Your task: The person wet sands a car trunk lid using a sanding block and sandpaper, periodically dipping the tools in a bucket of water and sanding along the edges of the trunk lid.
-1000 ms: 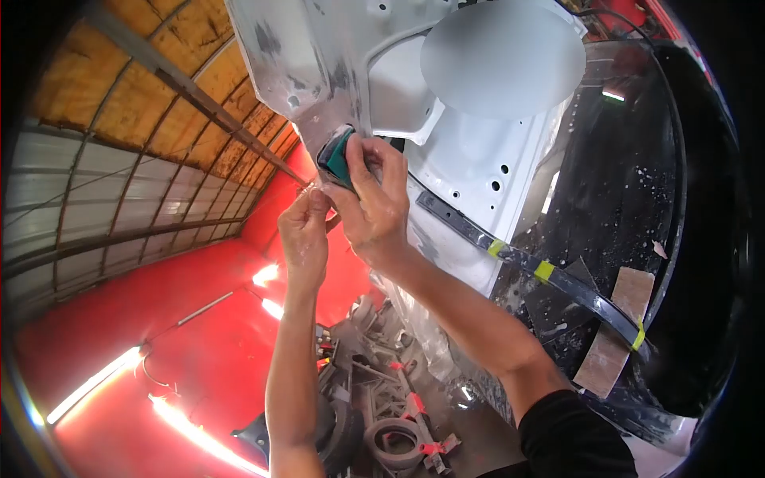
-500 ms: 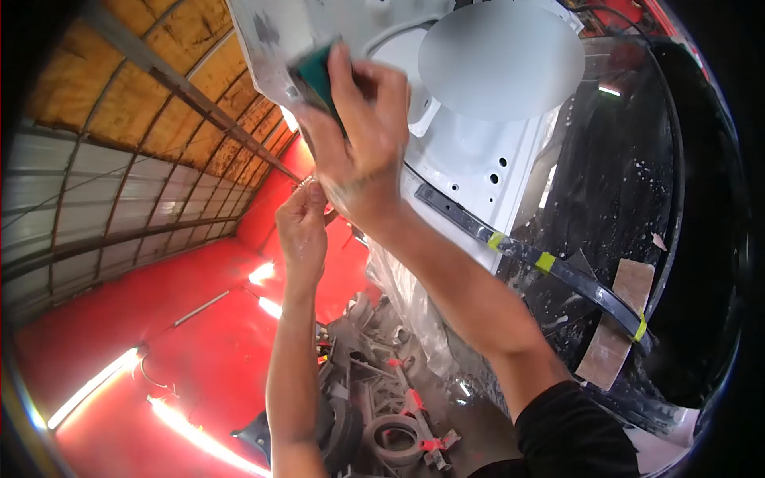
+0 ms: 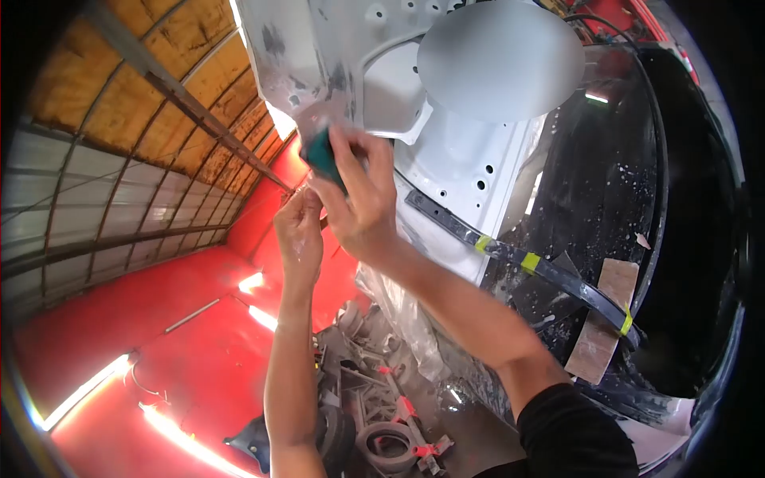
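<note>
My right hand (image 3: 362, 195) is closed around a dark green block (image 3: 323, 155), which lies against the grey and white metal panel (image 3: 299, 60) near its lower edge. The block's far end is blurred. Just left of it, my left hand (image 3: 299, 227) is closed, thumb and fingers pressed together at the panel's lower edge; what they pinch, if anything, is too small to name. A dark strip with yellow-green tape (image 3: 558, 280) curves away to the right of my right forearm.
A black, speckled glossy surface (image 3: 606, 183) and a flat brown board (image 3: 602, 327) are at the right. Clear plastic sheeting (image 3: 410, 323) hangs below the panel. Metal parts and a round ring (image 3: 386, 446) lie on the floor. Lit tubes (image 3: 191, 446) line the red wall (image 3: 103, 319).
My right hand and the green block moved up the panel, then back down towards the left hand. My left hand stays nearly in place. The view has shifted slightly.
</note>
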`<state>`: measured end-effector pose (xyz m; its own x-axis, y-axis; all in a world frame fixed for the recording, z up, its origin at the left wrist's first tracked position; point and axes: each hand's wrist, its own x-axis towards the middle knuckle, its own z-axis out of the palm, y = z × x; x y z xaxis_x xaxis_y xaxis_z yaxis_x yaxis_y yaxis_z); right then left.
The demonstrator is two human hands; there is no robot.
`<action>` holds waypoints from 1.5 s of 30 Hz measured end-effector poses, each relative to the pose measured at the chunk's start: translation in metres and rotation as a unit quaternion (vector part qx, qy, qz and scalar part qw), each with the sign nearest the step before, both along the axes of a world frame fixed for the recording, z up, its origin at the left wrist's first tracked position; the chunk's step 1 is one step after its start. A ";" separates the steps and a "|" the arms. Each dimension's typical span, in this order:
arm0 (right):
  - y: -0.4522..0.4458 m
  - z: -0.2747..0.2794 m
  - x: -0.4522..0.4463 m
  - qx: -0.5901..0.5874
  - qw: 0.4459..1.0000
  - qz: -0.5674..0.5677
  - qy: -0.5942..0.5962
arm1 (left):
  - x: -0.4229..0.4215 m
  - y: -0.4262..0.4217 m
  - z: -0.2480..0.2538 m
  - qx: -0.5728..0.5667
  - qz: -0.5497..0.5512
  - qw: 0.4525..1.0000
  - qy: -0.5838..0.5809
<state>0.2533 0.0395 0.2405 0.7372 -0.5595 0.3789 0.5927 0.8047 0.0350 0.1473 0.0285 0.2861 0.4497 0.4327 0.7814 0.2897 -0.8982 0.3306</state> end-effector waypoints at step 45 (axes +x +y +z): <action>0.028 -0.082 0.006 -0.353 0.783 -0.456 -0.232 | -0.022 0.098 -0.031 0.030 -0.262 0.964 -0.031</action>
